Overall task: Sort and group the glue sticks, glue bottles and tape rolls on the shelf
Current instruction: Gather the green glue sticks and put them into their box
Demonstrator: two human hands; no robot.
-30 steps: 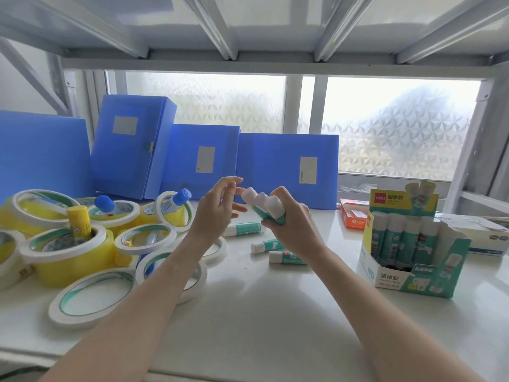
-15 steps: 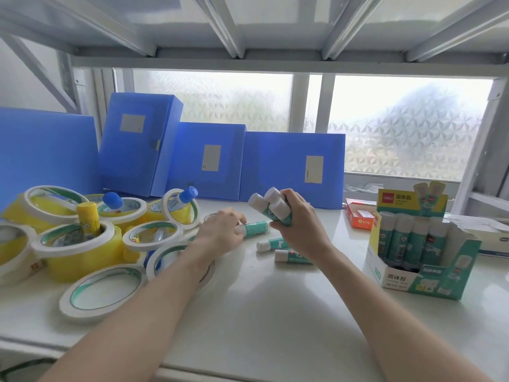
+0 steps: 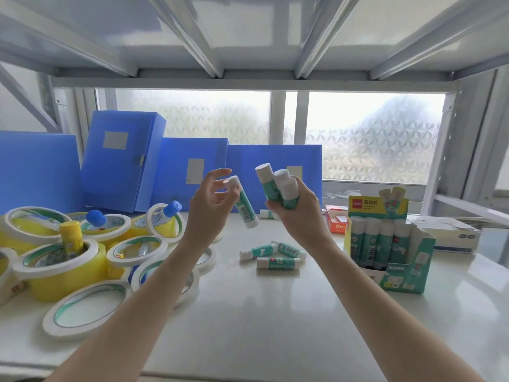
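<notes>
Single head-worn wide view, facing forward and slightly down, close over the shelf [image 3: 275, 326]

Tape rolls [image 3: 82, 310] are lying left of the hands, a carton [image 3: 391, 244] is standing right, loose glue sticks [image 3: 278, 263] are lying below them.

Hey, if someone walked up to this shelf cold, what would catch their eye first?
Mid-frame, the right hand grips a bundle of glue sticks while the left hand holds one glue stick beside it. On the left sits a jumble of yellow and white tape rolls, and on the right a green display box of upright sticks.
</notes>
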